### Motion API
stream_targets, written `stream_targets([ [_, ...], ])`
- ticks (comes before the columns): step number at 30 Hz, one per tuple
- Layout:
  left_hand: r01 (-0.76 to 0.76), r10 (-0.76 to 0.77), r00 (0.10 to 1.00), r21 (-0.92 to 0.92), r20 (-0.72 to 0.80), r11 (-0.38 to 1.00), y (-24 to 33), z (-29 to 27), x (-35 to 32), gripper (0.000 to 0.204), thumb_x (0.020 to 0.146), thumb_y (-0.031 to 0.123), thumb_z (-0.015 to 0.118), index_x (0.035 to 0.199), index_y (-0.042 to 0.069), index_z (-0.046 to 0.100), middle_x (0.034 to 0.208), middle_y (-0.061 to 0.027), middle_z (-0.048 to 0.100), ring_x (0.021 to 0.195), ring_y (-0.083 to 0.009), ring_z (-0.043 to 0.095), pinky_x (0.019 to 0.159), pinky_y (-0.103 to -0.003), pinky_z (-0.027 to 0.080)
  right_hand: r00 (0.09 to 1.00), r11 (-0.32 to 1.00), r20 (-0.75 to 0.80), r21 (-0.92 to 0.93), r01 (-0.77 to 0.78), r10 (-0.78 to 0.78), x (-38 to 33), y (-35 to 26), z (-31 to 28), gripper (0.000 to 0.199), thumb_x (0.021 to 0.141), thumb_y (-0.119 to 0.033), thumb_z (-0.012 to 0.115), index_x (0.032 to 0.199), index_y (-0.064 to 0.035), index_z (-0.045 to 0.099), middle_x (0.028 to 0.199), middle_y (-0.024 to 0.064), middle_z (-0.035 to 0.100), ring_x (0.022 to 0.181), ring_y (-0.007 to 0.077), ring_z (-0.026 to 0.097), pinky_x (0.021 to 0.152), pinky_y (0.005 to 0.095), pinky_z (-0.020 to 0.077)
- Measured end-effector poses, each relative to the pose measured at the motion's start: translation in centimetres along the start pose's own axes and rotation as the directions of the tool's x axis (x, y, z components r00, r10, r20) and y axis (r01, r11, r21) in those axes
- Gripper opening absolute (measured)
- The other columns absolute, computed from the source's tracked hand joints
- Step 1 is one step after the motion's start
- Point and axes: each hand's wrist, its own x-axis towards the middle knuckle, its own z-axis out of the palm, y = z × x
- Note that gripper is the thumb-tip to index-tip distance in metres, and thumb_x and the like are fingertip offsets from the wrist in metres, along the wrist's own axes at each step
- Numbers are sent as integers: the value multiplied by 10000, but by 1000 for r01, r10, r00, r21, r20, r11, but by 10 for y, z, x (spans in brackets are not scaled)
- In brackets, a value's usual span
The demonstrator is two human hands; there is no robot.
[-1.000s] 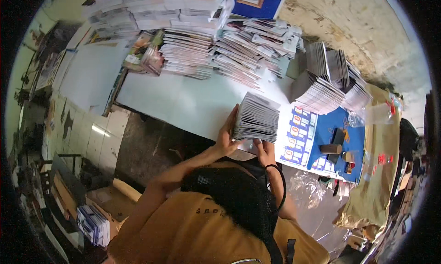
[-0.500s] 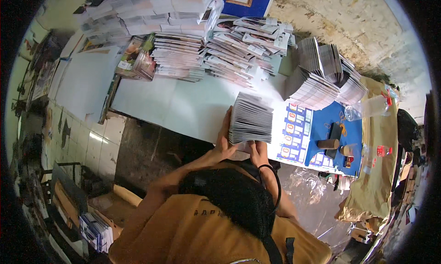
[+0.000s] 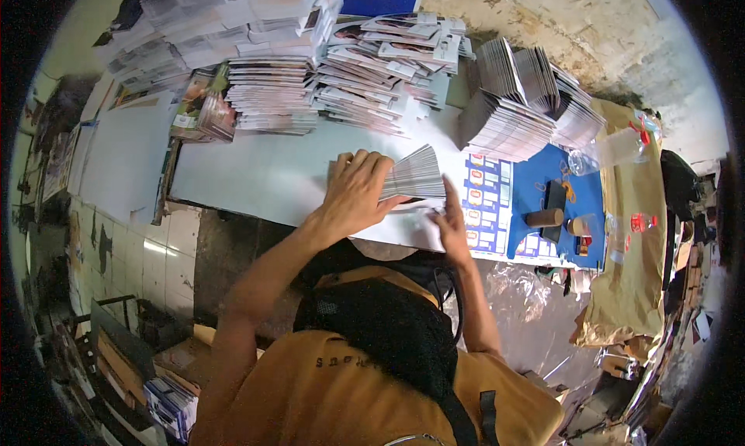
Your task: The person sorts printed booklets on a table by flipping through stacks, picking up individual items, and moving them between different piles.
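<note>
A stack of folded leaflets (image 3: 417, 174) stands on the white table in front of me, its edges fanned out toward the far side. My left hand (image 3: 355, 186) wraps around its left end, fingers bent over the far side and thumb along the near side. At the right end my right hand (image 3: 452, 225) has its fingers apart, with the index finger beside the stack; whether it touches is hard to make out. Part of the stack is hidden behind my left hand.
Piles of folded booklets (image 3: 272, 93) line the table's (image 3: 240, 170) far side. More leaflet stacks (image 3: 508, 128) stand at the back right. On the right are a blue sheet (image 3: 531, 190), a brown cylinder (image 3: 545, 218), a clear plastic bottle (image 3: 609, 152) and brown paper (image 3: 621, 291).
The stack has gone from upright between both hands to lower and fanned on the table. My left hand has moved over its left end; my right hand has moved to its right side and loosened.
</note>
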Motion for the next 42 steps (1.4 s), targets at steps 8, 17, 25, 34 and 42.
stream_targets([
  [8, -32, -61, 930, 245, 363, 969, -13, 11, 0, 787, 675, 369, 820, 1249, -51, 483, 1137, -182, 540, 1104, -314, 497, 948, -469, 343, 690, 354, 200, -740, 572, -696, -12, -91, 21, 887, 817, -163, 730, 1507, 61, 220, 1566, 275, 220, 1463, 464, 166, 1179, 536, 160],
  [17, -23, -88, 922, 278, 378, 960, -13, 10, 0, 767, 664, 332, 807, 1252, -25, 468, 1149, -172, 530, 1131, -309, 482, 960, -458, 345, 920, 311, 376, -866, 391, -109, 15, -79, 21, 1207, 640, -446, 858, 1563, -79, 172, 1614, 141, 213, 1507, 341, 131, 1183, 582, 94],
  [25, -44, -56, 930, 262, 363, 964, -18, 14, -2, 633, 716, 275, 801, 1202, 8, 497, 1123, -142, 560, 1116, -296, 507, 969, -448, 348, 961, 881, 266, -434, 188, -74, 56, 26, -15, 969, 632, -139, 882, 1451, -3, 383, 1479, 250, 414, 1396, 395, 368, 1160, 463, 302],
  [34, 198, -197, 980, -139, 17, 970, -10, 2, -13, 462, 748, 63, 789, 1121, 7, 521, 1040, -147, 630, 995, -303, 626, 848, -427, 481, 964, 910, 181, -333, 246, -194, 46, -37, 4, 1145, 664, -304, 907, 1527, -35, 204, 1494, 204, 386, 1363, 305, 402, 1124, 426, 337],
  [42, 186, -267, 962, -568, -61, 802, -40, 54, -46, 258, 919, 78, 652, 1128, -26, 542, 1054, -79, 610, 976, -172, 595, 900, -301, 463, 932, 859, 263, -385, 337, -248, 39, -51, 15, 501, 771, -94, 799, 1220, -10, 595, 1124, 120, 675, 1070, 239, 632, 979, 352, 459],
])
